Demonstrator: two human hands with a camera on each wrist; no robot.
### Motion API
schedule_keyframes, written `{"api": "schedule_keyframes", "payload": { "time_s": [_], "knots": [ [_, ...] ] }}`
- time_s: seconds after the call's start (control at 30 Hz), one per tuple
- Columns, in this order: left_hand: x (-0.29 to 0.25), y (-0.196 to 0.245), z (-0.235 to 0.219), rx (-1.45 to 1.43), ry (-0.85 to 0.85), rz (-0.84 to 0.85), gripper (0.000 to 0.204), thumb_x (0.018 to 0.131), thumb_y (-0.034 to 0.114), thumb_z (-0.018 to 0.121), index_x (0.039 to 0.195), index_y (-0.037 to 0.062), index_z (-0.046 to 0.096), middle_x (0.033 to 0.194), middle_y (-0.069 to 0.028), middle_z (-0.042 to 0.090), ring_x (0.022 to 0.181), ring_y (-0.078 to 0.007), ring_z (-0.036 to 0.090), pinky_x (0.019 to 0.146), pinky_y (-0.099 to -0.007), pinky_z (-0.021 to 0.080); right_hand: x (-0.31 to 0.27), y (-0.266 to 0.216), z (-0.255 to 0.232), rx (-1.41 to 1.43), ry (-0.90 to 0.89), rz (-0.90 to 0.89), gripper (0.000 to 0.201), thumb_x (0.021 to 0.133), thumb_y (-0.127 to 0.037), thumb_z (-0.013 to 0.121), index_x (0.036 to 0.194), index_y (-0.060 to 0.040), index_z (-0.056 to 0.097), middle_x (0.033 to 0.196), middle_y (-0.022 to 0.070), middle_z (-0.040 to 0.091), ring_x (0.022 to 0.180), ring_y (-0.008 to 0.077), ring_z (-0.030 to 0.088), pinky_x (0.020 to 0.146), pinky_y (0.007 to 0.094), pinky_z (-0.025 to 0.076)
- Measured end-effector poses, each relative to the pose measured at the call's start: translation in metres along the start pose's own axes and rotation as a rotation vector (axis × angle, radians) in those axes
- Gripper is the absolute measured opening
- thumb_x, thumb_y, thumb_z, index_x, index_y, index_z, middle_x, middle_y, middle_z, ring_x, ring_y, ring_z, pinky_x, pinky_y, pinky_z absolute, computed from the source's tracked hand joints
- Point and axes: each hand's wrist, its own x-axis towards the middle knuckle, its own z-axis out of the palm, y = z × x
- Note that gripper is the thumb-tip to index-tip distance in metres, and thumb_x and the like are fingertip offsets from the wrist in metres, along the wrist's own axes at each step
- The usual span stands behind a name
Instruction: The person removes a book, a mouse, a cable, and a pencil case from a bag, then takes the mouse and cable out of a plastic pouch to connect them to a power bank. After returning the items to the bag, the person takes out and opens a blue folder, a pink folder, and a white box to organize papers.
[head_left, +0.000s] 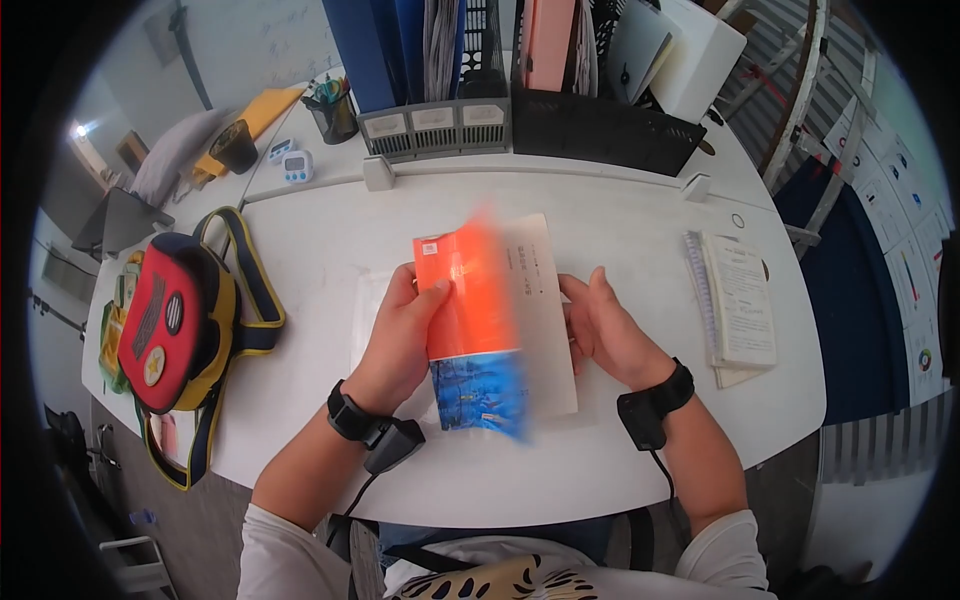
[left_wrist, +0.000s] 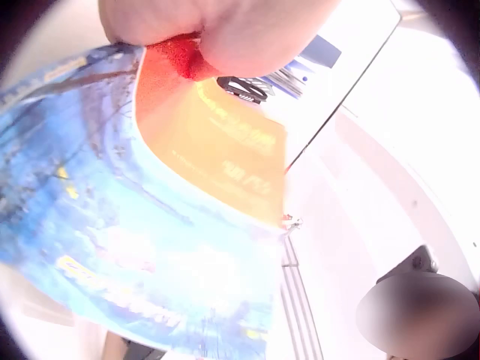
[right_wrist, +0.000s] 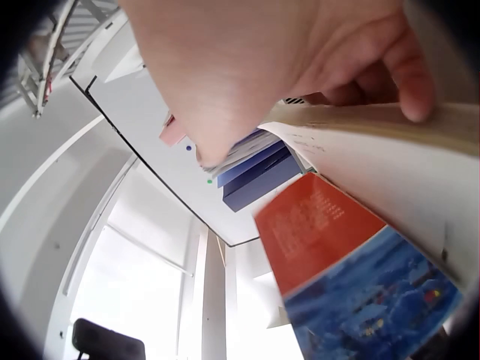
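Observation:
A paperback book (head_left: pixel 548 330) is held partly open above the table, its orange and blue cover (head_left: pixel 465 310) swung up and blurred along its free edge. My left hand (head_left: pixel 405 325) grips the left side of the cover, thumb on the orange part and fingers behind it. In the left wrist view the cover (left_wrist: pixel 150 225) bends in a curve below the hand. My right hand (head_left: pixel 615 335) is at the book's right edge, thumb raised away from it. The right wrist view shows fingers (right_wrist: pixel 414 82) at the page edges and a printed title page under the lifted cover (right_wrist: pixel 352 270).
A red and navy child's backpack (head_left: pixel 180 325) lies at the left. Several notebooks (head_left: pixel 738 300) are stacked at the right. File holders (head_left: pixel 435 125) and a black organizer (head_left: pixel 605 130) line the back, near a pen cup (head_left: pixel 332 115) and a small white timer (head_left: pixel 297 166).

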Motion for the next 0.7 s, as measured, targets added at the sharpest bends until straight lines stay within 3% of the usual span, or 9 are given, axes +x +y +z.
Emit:
{"api": "schedule_keyframes", "payload": {
  "time_s": [0.1, 0.13, 0.27, 0.33, 0.4, 0.43, 0.5, 0.57, 0.7],
  "knots": [
    [0.000, -0.002, 0.002, 0.059, 0.093, -0.001, 0.035, 0.111, 0.017, 0.054, 0.140, -0.0002, 0.047, 0.139, -0.0126, 0.061, 0.125, -0.0174, 0.065, 0.105, -0.0369, 0.056, 0.005, 0.013, 0.001, -0.188, 0.049, -0.092, 0.095, 0.105, -0.080, 0.029, 0.156, -0.0006, 0.038, 0.113, 0.0087, 0.069, 0.086, 0.0102, 0.065, 0.066, 0.0245, 0.051],
    [-0.001, -0.001, 0.004, 0.057, 0.098, -0.002, 0.035, 0.111, 0.017, 0.054, 0.140, -0.0002, 0.047, 0.139, -0.0126, 0.061, 0.125, -0.0174, 0.065, 0.105, -0.0369, 0.056, 0.004, 0.014, 0.003, -0.208, 0.072, -0.102, 0.083, 0.109, -0.068, 0.041, 0.156, 0.0000, 0.037, 0.119, 0.0120, 0.069, 0.100, 0.0123, 0.067, 0.080, 0.0268, 0.055],
    [-0.006, 0.014, 0.009, 0.052, 0.056, 0.029, 0.036, 0.111, 0.018, 0.056, 0.141, 0.0001, 0.048, 0.140, -0.0122, 0.060, 0.127, -0.0188, 0.062, 0.110, -0.0384, 0.052, 0.014, 0.023, 0.009, -0.283, 0.151, -0.221, 0.067, 0.112, -0.047, 0.053, 0.156, 0.0008, 0.039, 0.126, 0.0130, 0.069, 0.114, 0.0147, 0.066, 0.099, 0.0298, 0.053],
    [-0.005, 0.020, 0.003, 0.056, 0.008, 0.009, 0.034, 0.110, 0.018, 0.057, 0.140, 0.0009, 0.050, 0.142, -0.0113, 0.060, 0.129, -0.0199, 0.061, 0.112, -0.0393, 0.050, 0.013, 0.015, 0.004, 0.022, 0.238, -0.219, 0.053, 0.111, -0.030, 0.057, 0.153, 0.0018, 0.045, 0.134, 0.0118, 0.067, 0.125, 0.0155, 0.063, 0.109, 0.0312, 0.048],
    [-0.004, 0.025, -0.008, 0.810, -0.186, 0.176, 0.036, 0.105, 0.015, 0.065, 0.138, 0.0043, 0.056, 0.145, -0.0110, 0.059, 0.135, -0.0273, 0.057, 0.115, -0.0422, 0.046, 0.009, 0.004, -0.013, 0.048, 0.334, -0.232, 0.049, 0.112, -0.027, 0.055, 0.151, 0.0019, 0.048, 0.136, 0.0108, 0.066, 0.124, 0.0151, 0.063, 0.108, 0.0309, 0.048],
    [-0.006, 0.023, -0.009, 0.805, -0.176, 0.172, 0.036, 0.105, 0.015, 0.065, 0.138, 0.0043, 0.056, 0.145, -0.0110, 0.059, 0.135, -0.0273, 0.057, 0.115, -0.0422, 0.046, 0.007, -0.002, -0.020, 0.073, 0.435, -0.256, 0.045, 0.113, -0.024, 0.053, 0.149, 0.0019, 0.050, 0.138, 0.0097, 0.066, 0.124, 0.0146, 0.063, 0.108, 0.0305, 0.049],
    [-0.012, 0.015, -0.011, 1.490, -0.316, 0.398, 0.042, 0.097, 0.016, 0.073, 0.135, 0.0064, 0.059, 0.147, -0.0126, 0.057, 0.140, -0.0348, 0.052, 0.116, -0.0442, 0.044, 0.003, -0.010, -0.023, 0.080, 0.517, -0.295, 0.044, 0.113, -0.024, 0.053, 0.149, 0.0012, 0.051, 0.139, 0.0099, 0.066, 0.124, 0.0143, 0.064, 0.108, 0.0306, 0.049],
    [-0.010, 0.001, -0.019, 1.570, -0.310, 0.443, 0.051, 0.091, 0.017, 0.077, 0.137, 0.0064, 0.058, 0.151, -0.0152, 0.053, 0.144, -0.0386, 0.046, 0.119, -0.0466, 0.041, 0.002, -0.016, -0.020, 0.083, 0.599, -0.335, 0.044, 0.113, -0.024, 0.052, 0.149, 0.0005, 0.052, 0.139, 0.0100, 0.066, 0.124, 0.0139, 0.064, 0.108, 0.0307, 0.049],
    [-0.001, -0.001, -0.024, 1.585, -0.193, 0.475, 0.059, 0.090, 0.021, 0.079, 0.142, 0.0077, 0.055, 0.156, -0.0141, 0.049, 0.148, -0.0364, 0.042, 0.122, -0.0501, 0.037, 0.005, -0.010, -0.010, 0.025, 0.468, -0.240, 0.045, 0.114, -0.023, 0.051, 0.151, 0.0020, 0.049, 0.142, 0.0108, 0.064, 0.127, 0.0159, 0.062, 0.110, 0.0311, 0.048]
  ]
}}
